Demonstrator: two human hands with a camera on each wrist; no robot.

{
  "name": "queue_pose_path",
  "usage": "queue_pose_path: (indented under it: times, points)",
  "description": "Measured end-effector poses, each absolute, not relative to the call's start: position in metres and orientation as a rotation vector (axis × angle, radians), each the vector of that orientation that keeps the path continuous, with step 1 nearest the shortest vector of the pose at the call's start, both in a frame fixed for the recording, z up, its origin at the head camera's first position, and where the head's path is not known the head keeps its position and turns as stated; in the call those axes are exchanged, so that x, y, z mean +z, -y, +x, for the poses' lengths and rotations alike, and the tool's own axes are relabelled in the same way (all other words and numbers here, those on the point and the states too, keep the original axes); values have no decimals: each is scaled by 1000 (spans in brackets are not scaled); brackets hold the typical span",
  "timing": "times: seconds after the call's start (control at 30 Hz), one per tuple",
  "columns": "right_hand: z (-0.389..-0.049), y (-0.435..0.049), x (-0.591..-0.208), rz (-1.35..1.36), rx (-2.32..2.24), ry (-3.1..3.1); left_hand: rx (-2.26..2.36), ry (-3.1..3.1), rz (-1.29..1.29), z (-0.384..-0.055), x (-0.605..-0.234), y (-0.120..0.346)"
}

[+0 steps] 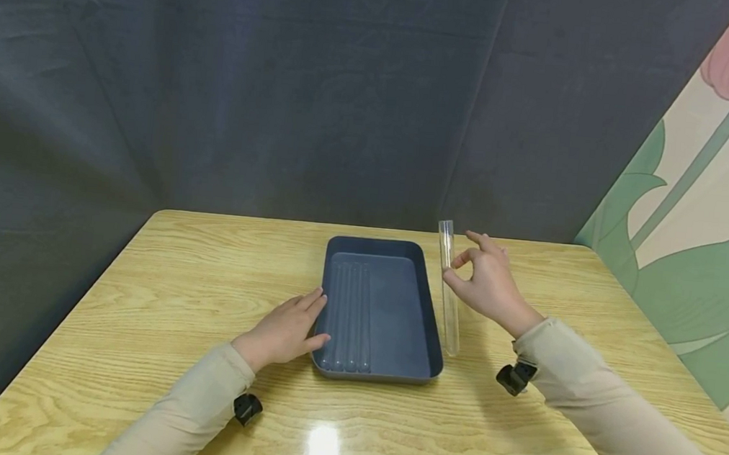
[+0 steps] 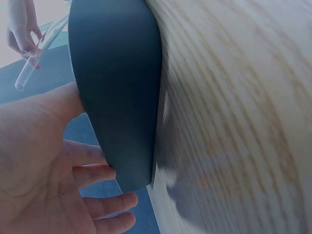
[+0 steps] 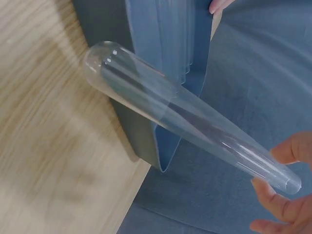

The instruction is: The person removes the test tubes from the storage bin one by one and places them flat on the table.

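A clear test tube (image 1: pixel 449 300) stands nearly upright beside the right wall of a dark blue tray (image 1: pixel 406 310). My right hand (image 1: pixel 490 278) pinches it between thumb and index finger, the other fingers spread away. In the right wrist view, the test tube (image 3: pixel 180 112) slants across the tray's edge, its rounded end low and the pinch close to the other end. Several more clear test tubes (image 1: pixel 350 316) lie side by side along the tray's left side. My left hand (image 1: pixel 287 325) rests at the tray's left rim, fingers loosely extended; the left wrist view shows its fingertips (image 2: pixel 108 173) at the rim.
The tray lies on a wood-grain table (image 1: pixel 218 265). Behind the table hangs a dark cloth (image 1: pixel 324 94). At the right is a wall with a painted flower (image 1: pixel 717 215). Both wrists carry small black devices (image 1: pixel 516 377).
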State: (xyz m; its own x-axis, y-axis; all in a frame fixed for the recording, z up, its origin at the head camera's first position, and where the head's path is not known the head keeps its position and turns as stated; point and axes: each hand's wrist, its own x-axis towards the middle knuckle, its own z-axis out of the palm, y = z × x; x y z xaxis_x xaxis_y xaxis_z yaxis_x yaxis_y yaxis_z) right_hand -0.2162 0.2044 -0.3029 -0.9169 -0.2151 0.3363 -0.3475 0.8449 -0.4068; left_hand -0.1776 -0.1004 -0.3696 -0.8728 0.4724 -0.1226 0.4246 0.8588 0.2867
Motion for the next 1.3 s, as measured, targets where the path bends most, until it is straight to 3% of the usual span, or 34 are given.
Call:
queue_pose_path:
  times: [1.3]
  points:
    - [-216, -218, -326, 360, 665, 2805, 370, -2848, 688, -178, -369, 100]
